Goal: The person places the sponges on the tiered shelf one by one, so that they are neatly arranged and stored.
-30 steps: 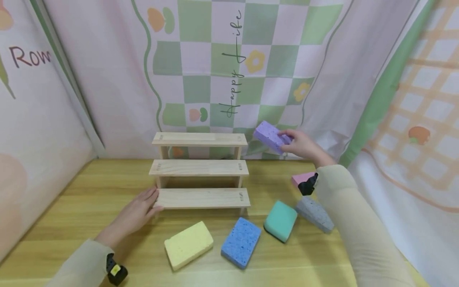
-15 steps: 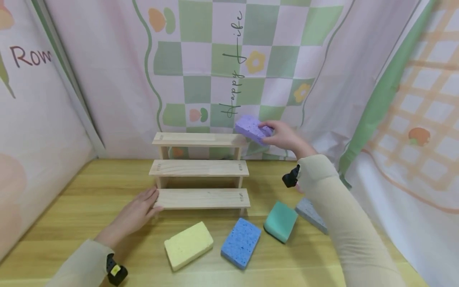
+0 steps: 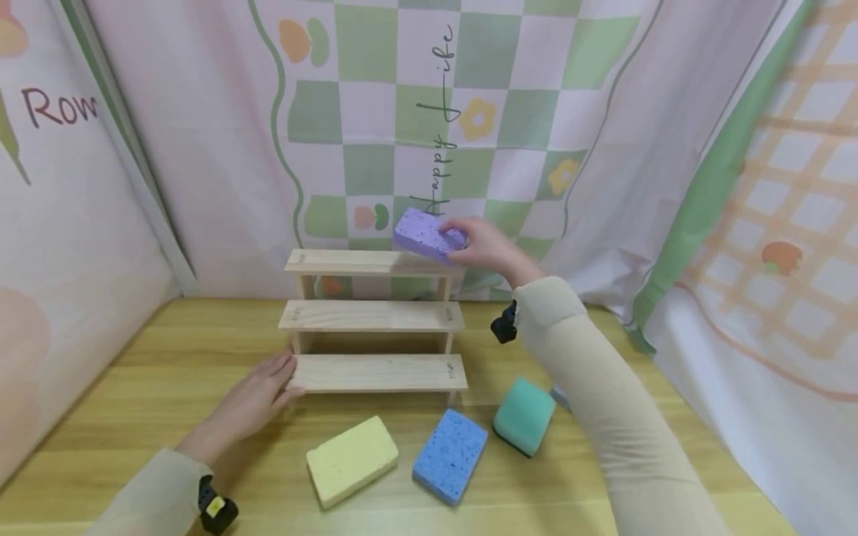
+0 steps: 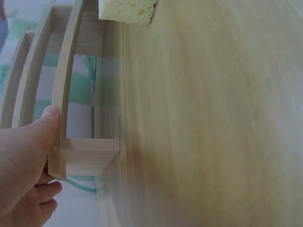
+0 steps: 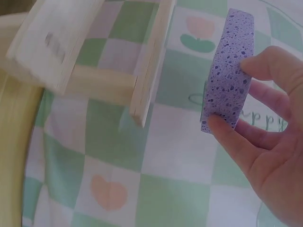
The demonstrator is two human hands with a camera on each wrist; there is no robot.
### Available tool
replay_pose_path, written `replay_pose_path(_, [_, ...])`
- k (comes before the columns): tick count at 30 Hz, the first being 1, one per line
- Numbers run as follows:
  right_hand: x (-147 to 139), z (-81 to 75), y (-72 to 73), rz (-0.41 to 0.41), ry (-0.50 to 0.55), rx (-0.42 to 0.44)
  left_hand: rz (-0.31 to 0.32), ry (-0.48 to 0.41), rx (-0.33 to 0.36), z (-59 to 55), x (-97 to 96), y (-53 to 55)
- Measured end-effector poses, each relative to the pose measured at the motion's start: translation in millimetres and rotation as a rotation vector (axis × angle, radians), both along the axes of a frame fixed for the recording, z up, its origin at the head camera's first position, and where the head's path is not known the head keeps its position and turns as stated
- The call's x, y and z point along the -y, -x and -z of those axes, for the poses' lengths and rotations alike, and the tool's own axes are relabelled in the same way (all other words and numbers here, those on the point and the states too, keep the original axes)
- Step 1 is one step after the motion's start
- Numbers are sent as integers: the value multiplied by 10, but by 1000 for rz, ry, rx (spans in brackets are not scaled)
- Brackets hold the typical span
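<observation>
My right hand [image 3: 485, 246] pinches a purple speckled sponge [image 3: 421, 231] between thumb and fingers. In the head view the sponge overlaps the right part of the top board of a three-step wooden rack [image 3: 369, 316]. The right wrist view shows the sponge [image 5: 229, 71] held apart from the top board's end. My left hand [image 3: 251, 398] grips the left end of the lowest board. The left wrist view shows its thumb on the board's front edge [image 4: 66, 90] and the other fingers round the end.
On the wooden table [image 3: 167, 357] in front of the rack lie a yellow sponge [image 3: 353, 461], a blue sponge [image 3: 450, 455] and a green sponge [image 3: 525, 415]. A grey sponge [image 3: 560, 397] is mostly hidden by the right sleeve. A checked curtain [image 3: 369, 112] hangs close behind the rack.
My right hand has carried the purple sponge leftward, from beside the rack to over its top board. The right sleeve now hides the pink piece and most of the grey sponge. My left hand stays put.
</observation>
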State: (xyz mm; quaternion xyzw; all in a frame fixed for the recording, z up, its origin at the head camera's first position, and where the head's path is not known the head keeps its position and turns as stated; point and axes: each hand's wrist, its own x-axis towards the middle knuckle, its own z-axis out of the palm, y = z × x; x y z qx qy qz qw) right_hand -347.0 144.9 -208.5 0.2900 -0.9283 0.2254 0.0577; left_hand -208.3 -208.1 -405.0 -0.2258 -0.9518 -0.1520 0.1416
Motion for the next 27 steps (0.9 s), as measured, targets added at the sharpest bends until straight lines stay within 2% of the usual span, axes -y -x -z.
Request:
replay_pose_path(6, [188, -26, 40, 27, 13, 26, -7, 6, 8, 4, 8, 4])
replay_pose_path(15, [435, -43, 84, -43, 10, -18, -4, 13, 10, 34, 21, 22])
replay_pose_path(21, [599, -21, 85, -55, -16, -27, 9, 12, -13, -1, 9, 1])
replay_pose_path(27, [760, -5, 65, -75, -10, -37, 8, 11, -8, -35, -10, -22])
